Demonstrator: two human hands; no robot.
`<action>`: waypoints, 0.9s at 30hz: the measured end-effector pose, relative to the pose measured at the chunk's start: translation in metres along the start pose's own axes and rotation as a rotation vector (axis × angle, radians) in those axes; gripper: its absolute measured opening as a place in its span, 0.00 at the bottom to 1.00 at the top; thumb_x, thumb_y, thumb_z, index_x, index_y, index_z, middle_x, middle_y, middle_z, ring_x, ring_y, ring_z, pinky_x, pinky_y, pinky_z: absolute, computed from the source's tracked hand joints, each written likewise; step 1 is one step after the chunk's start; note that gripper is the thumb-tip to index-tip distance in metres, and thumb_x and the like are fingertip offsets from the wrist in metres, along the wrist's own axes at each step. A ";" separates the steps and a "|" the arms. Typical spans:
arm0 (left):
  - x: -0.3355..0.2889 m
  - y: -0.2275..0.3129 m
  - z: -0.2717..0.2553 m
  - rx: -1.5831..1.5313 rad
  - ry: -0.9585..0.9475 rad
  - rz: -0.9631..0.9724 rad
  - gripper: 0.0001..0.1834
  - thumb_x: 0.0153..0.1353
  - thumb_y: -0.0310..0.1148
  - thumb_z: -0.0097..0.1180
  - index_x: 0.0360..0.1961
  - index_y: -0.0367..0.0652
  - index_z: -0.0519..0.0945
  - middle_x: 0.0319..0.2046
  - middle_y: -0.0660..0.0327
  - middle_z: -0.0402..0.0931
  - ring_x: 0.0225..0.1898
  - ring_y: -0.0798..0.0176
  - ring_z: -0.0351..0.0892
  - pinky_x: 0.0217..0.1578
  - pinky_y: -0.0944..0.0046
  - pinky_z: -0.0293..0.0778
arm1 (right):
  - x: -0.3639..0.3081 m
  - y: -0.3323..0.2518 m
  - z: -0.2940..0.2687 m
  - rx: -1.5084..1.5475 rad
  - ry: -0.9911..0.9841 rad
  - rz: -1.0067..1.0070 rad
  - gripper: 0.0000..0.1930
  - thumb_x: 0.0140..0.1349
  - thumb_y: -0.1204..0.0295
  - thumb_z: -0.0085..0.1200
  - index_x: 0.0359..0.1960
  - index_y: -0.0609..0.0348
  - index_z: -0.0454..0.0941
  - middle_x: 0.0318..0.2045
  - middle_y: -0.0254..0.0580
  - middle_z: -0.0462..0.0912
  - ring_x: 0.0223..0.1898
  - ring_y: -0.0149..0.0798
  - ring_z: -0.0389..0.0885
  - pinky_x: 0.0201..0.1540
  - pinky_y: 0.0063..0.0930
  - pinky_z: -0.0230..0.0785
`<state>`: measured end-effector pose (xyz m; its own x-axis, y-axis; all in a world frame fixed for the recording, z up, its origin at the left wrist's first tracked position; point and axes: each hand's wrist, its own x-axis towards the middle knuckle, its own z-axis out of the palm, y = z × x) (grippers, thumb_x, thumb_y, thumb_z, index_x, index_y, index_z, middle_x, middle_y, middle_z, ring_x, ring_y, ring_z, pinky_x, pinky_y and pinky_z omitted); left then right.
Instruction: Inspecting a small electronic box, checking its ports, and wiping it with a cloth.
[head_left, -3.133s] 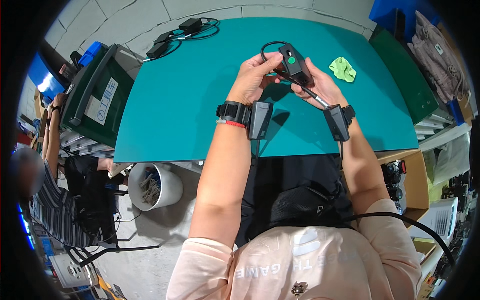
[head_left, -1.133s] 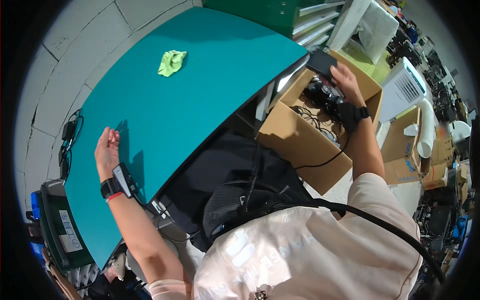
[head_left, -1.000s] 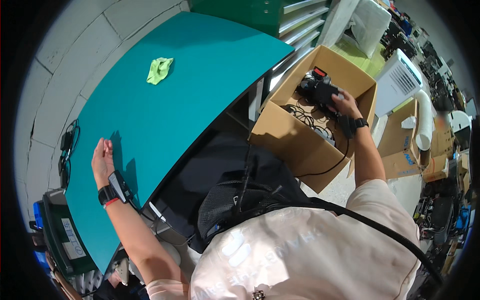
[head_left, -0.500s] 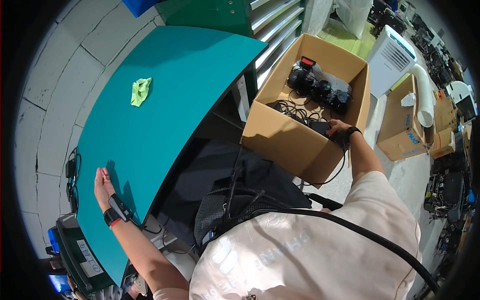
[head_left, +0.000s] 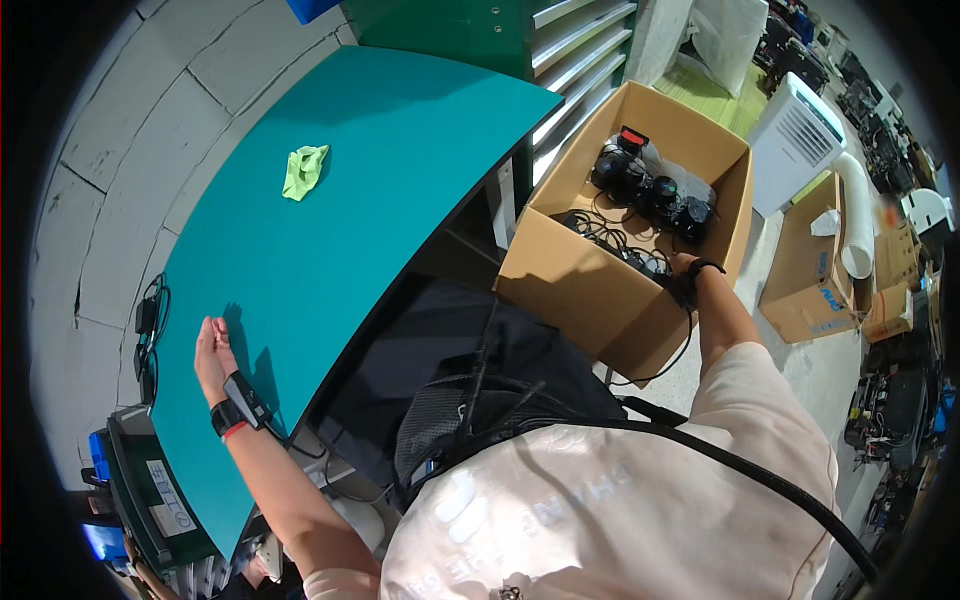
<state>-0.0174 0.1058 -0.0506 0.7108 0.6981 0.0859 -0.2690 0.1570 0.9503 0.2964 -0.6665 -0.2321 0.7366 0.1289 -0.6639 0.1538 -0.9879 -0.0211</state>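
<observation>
a: head view: containers?
b: cardboard box [head_left: 575, 285], open: black devices [head_left: 655, 188], cables [head_left: 608, 238] inside. right hand [head_left: 682, 266] at its near wall, fingers hidden, grip cannot be told.
a: writing?
b: blue print, brown carton [head_left: 797, 285]; white label [head_left: 172, 497], green cart [head_left: 133, 470].
a: edges, room?
b: left hand [head_left: 213, 355], loosely open, nothing held, over teal table [head_left: 350, 225]; gap between table edge and box.

Cardboard box [head_left: 585, 285] open from above, walled on 4 sides
The right hand [head_left: 683, 266] fills its near-right corner; black devices [head_left: 660, 194] and tangled cables [head_left: 612, 238] crowd the space beyond. On the table [head_left: 340, 255], open surface runs between the left hand [head_left: 212, 362] and the green cloth [head_left: 304, 172], with black adapters [head_left: 147, 317] along the wall-side edge.
</observation>
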 end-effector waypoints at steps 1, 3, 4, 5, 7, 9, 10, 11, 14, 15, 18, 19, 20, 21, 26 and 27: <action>0.001 0.000 -0.001 -0.007 0.020 -0.009 0.11 0.63 0.29 0.48 0.39 0.29 0.72 0.36 0.57 0.72 0.41 0.65 0.73 0.45 0.70 0.71 | -0.003 0.000 0.000 -0.019 0.017 0.035 0.18 0.44 0.66 0.60 0.38 0.62 0.78 0.39 0.46 0.79 0.43 0.41 0.77 0.42 0.31 0.69; 0.002 -0.001 -0.004 -0.018 0.043 -0.015 0.12 0.63 0.29 0.48 0.40 0.28 0.72 0.36 0.57 0.72 0.41 0.65 0.73 0.45 0.70 0.71 | -0.008 -0.002 0.002 -0.029 0.049 0.074 0.18 0.45 0.66 0.59 0.38 0.61 0.78 0.38 0.47 0.80 0.42 0.42 0.77 0.42 0.32 0.69; 0.002 -0.001 -0.006 -0.012 -0.005 -0.029 0.12 0.63 0.29 0.48 0.41 0.28 0.72 0.37 0.56 0.72 0.41 0.64 0.73 0.45 0.70 0.71 | -0.010 -0.002 0.003 -0.022 0.063 0.085 0.17 0.46 0.66 0.58 0.38 0.61 0.78 0.38 0.47 0.80 0.42 0.42 0.77 0.41 0.33 0.69; 0.002 -0.001 -0.007 -0.009 -0.038 -0.023 0.12 0.63 0.29 0.48 0.42 0.28 0.72 0.37 0.56 0.72 0.41 0.64 0.73 0.46 0.70 0.71 | -0.013 -0.003 0.004 -0.019 0.078 0.091 0.17 0.46 0.65 0.57 0.38 0.61 0.78 0.38 0.47 0.80 0.41 0.43 0.77 0.41 0.33 0.69; 0.003 -0.002 -0.007 -0.005 0.007 -0.025 0.13 0.63 0.29 0.48 0.42 0.28 0.71 0.37 0.56 0.73 0.41 0.64 0.73 0.44 0.71 0.71 | -0.018 -0.006 0.007 -0.005 0.110 0.106 0.16 0.47 0.65 0.56 0.37 0.61 0.78 0.37 0.48 0.80 0.40 0.44 0.78 0.41 0.34 0.69; 0.003 -0.003 -0.006 -0.006 0.071 -0.005 0.13 0.63 0.29 0.48 0.43 0.28 0.71 0.36 0.56 0.73 0.40 0.64 0.73 0.43 0.71 0.71 | -0.022 -0.007 0.010 0.005 0.138 0.116 0.16 0.48 0.65 0.54 0.37 0.60 0.78 0.36 0.49 0.80 0.40 0.45 0.78 0.40 0.36 0.69; 0.004 -0.003 -0.005 0.000 0.032 -0.004 0.14 0.62 0.29 0.49 0.43 0.28 0.72 0.37 0.56 0.73 0.40 0.64 0.73 0.43 0.71 0.71 | -0.023 -0.008 0.011 0.010 0.151 0.121 0.16 0.49 0.65 0.54 0.37 0.60 0.78 0.36 0.49 0.80 0.39 0.45 0.78 0.40 0.36 0.70; 0.002 -0.002 -0.003 0.006 -0.003 0.001 0.14 0.62 0.30 0.50 0.43 0.28 0.72 0.38 0.55 0.73 0.40 0.63 0.73 0.42 0.71 0.71 | -0.024 -0.009 0.013 0.006 0.166 0.123 0.15 0.49 0.64 0.53 0.37 0.60 0.78 0.36 0.49 0.80 0.39 0.45 0.78 0.39 0.37 0.70; -0.003 0.000 0.007 0.141 0.073 -0.005 0.14 0.61 0.31 0.51 0.43 0.29 0.73 0.37 0.54 0.74 0.40 0.62 0.74 0.43 0.70 0.70 | -0.028 -0.015 0.013 -0.007 0.229 0.115 0.15 0.51 0.64 0.51 0.37 0.59 0.77 0.35 0.50 0.80 0.38 0.47 0.79 0.39 0.38 0.70; -0.007 0.000 0.011 0.137 0.078 0.003 0.14 0.61 0.32 0.51 0.42 0.29 0.73 0.36 0.54 0.75 0.38 0.62 0.75 0.43 0.69 0.70 | -0.029 -0.018 0.010 -0.018 0.256 0.108 0.15 0.52 0.64 0.50 0.37 0.59 0.77 0.34 0.51 0.80 0.38 0.47 0.79 0.38 0.39 0.70; -0.019 -0.001 0.026 0.081 0.065 0.099 0.13 0.59 0.33 0.54 0.37 0.33 0.75 0.34 0.55 0.76 0.36 0.62 0.76 0.40 0.66 0.71 | -0.040 -0.039 -0.017 -0.022 0.428 0.075 0.14 0.53 0.63 0.48 0.37 0.59 0.77 0.33 0.51 0.80 0.37 0.48 0.79 0.37 0.41 0.70; -0.022 -0.002 0.032 0.014 0.045 0.133 0.11 0.59 0.32 0.54 0.36 0.34 0.75 0.33 0.55 0.76 0.35 0.62 0.76 0.41 0.65 0.72 | -0.046 -0.050 -0.035 -0.011 0.527 0.050 0.14 0.54 0.63 0.47 0.37 0.58 0.77 0.33 0.52 0.80 0.36 0.49 0.79 0.37 0.41 0.70; -0.024 -0.001 0.037 -0.013 0.079 0.144 0.11 0.58 0.32 0.55 0.36 0.34 0.74 0.32 0.56 0.75 0.34 0.63 0.75 0.40 0.64 0.72 | -0.053 -0.064 -0.058 0.003 0.663 0.008 0.14 0.54 0.63 0.46 0.37 0.58 0.77 0.32 0.52 0.80 0.36 0.49 0.79 0.37 0.42 0.70; -0.028 0.000 0.041 -0.032 0.068 0.165 0.09 0.58 0.30 0.54 0.36 0.33 0.73 0.32 0.57 0.74 0.34 0.61 0.75 0.40 0.64 0.72 | -0.061 -0.083 -0.082 0.010 0.811 -0.021 0.14 0.55 0.63 0.45 0.36 0.58 0.77 0.32 0.52 0.80 0.36 0.50 0.79 0.37 0.42 0.70; -0.032 0.013 0.054 -0.075 0.207 0.087 0.09 0.60 0.25 0.50 0.38 0.29 0.71 0.31 0.56 0.72 0.36 0.60 0.75 0.40 0.65 0.71 | -0.138 -0.229 -0.198 0.428 1.119 -0.719 0.10 0.61 0.71 0.46 0.40 0.60 0.76 0.31 0.48 0.80 0.31 0.39 0.79 0.36 0.26 0.70; -0.031 0.017 0.055 -0.086 0.182 0.022 0.09 0.60 0.25 0.49 0.38 0.29 0.70 0.31 0.55 0.72 0.36 0.60 0.75 0.39 0.66 0.72 | -0.157 -0.267 -0.206 0.653 1.095 -1.012 0.09 0.61 0.73 0.47 0.40 0.61 0.77 0.31 0.45 0.80 0.31 0.35 0.79 0.36 0.23 0.69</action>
<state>-0.0086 0.0481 -0.0206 0.5768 0.8157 0.0438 -0.3432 0.1934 0.9191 0.2749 -0.4053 0.0317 0.6480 0.4270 0.6307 0.7592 -0.2962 -0.5796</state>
